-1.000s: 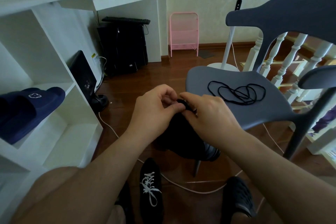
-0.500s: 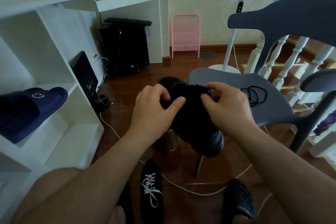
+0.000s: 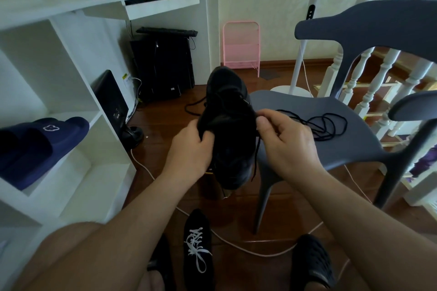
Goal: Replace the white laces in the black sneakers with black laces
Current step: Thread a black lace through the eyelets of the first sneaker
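Sitting nearest on the floor (image 3: 236, 220) is the second sneaker (image 3: 198, 243), lying toe-away and carrying its white lace (image 3: 195, 247); that one is not yet done. Just beyond, the left hand (image 3: 189, 149) is gripping the raised sneaker (image 3: 228, 125) at its left side, fingers curled into the collar, while the right hand (image 3: 286, 139) is pinching a black lace (image 3: 257, 149) at the shoe's right edge between thumb and forefinger. One end of that lace is dangling down the shoe's side, and another loop is trailing off to the left by the toe. This shoe is apparently being threaded with black.

The risk here seems to be the lace slipping out of an eyelet if the pinch is pulled too hard, or the two ends coming out uneven. Black on black is making the eyelets hard to pick out, so a skipped hole is possible. The dangling end could also catch under the shoe.

To the right, the spare lace (image 3: 326, 125) is lying in a loose tangle on the chair (image 3: 295, 106), near the seat's front edge; a brush of the right forearm could drag it off. A pale cable (image 3: 248, 251) is running across the floor between the feet. On the left the shelf (image 3: 113, 139) is standing close to the left elbow, so free room is lying mostly ahead, toward the far wall.
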### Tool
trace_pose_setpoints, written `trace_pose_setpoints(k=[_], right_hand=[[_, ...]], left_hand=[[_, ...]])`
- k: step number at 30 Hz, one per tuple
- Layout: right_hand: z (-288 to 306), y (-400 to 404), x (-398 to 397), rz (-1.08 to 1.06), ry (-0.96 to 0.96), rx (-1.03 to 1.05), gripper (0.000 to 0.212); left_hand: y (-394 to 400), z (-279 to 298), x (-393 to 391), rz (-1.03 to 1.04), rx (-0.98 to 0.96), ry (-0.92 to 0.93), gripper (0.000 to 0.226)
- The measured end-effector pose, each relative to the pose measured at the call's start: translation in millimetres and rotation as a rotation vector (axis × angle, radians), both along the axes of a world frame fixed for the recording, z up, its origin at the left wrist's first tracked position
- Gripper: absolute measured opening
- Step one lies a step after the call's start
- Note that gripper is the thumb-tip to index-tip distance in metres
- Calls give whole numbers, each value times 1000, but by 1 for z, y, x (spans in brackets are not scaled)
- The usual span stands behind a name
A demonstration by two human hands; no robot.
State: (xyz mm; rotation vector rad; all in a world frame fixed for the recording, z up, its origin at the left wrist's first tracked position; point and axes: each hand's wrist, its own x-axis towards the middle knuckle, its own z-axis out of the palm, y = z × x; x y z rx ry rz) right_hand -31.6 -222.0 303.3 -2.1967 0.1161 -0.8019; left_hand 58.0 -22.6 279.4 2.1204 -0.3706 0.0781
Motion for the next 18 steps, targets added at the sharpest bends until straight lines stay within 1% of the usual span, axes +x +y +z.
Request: trace_pose_setpoints(k=[2, 5, 8, 10, 11, 13, 14, 15, 16, 18], right_hand=[[-1, -3, 0, 13, 16, -33, 20], [2, -7, -1, 5, -56, -202, 16], [5, -16, -1, 6, -116, -300, 11], [5, -26, 2, -40, -81, -344, 11], [5, -33, 5, -87, -25, -329, 11], [6, -51, 9, -217, 107, -207, 13], [8, -59, 11, -271, 139, -98, 13], [9, -65, 11, -299, 139, 60, 11], [12, -67, 11, -285, 110, 266, 9], [18, -58, 10, -145, 24, 664, 10]], left_hand=[[6, 2, 4, 34, 105, -186, 5], [6, 3, 2, 26, 184, -371, 17], [7, 6, 1, 24, 169, -394, 11], [9, 6, 3, 73, 178, -407, 14], [10, 6, 5, 110, 187, -417, 15], [15, 7, 11, 169, 204, -390, 20], [19, 8, 15, 181, 208, -353, 21], [22, 9, 18, 179, 207, -311, 24], [25, 9, 20, 164, 202, -265, 26], [27, 8, 20, 116, 174, -168, 27]])
